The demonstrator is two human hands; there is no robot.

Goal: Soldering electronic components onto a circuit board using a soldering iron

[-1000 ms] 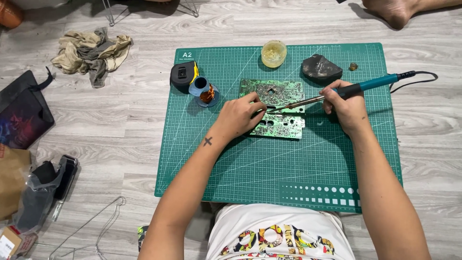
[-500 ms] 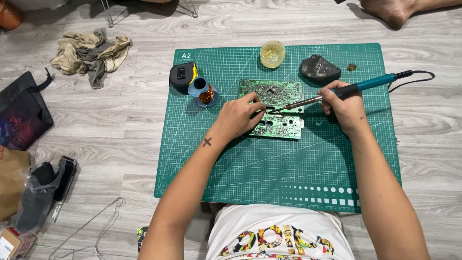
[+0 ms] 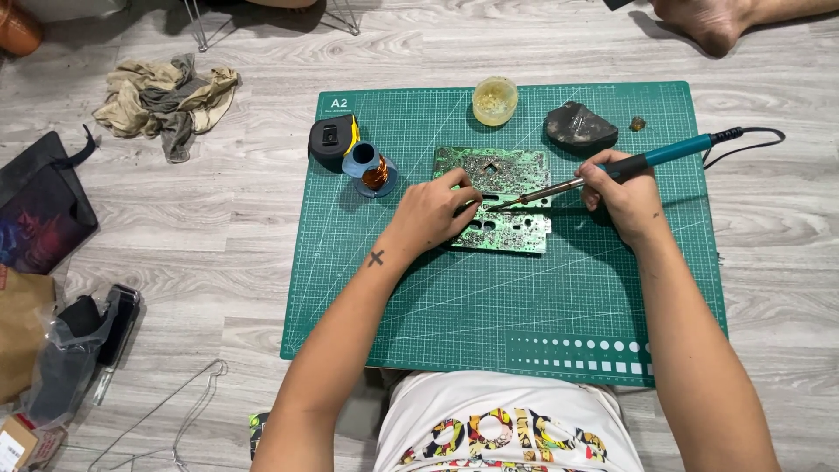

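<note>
A green circuit board (image 3: pixel 502 203) is laid at the centre of a green cutting mat (image 3: pixel 524 306) on a grey wood floor. Its left edge is pressed down by the left hand (image 3: pixel 433 214), fingers curled. A teal-handled soldering iron (image 3: pixel 612 170) is gripped pen-fashion in the closed right hand (image 3: pixel 622 197), its tip touching the board. Farther off, a yellowish jar (image 3: pixel 495 100), a dark sponge (image 3: pixel 579 127) and a copper wire spool (image 3: pixel 374 173) are seen.

A crumpled rag (image 3: pixel 166 98) lies on the grey wood-plank floor (image 3: pixel 218 218) at upper left — beside it, a dark printed bag (image 3: pixel 39 210). On the green cutting mat (image 3: pixel 524 323) sit a small yellow jar (image 3: pixel 495 100), a dark sponge-like lump (image 3: pixel 579 128) and a black tape measure (image 3: pixel 331 141).
</note>
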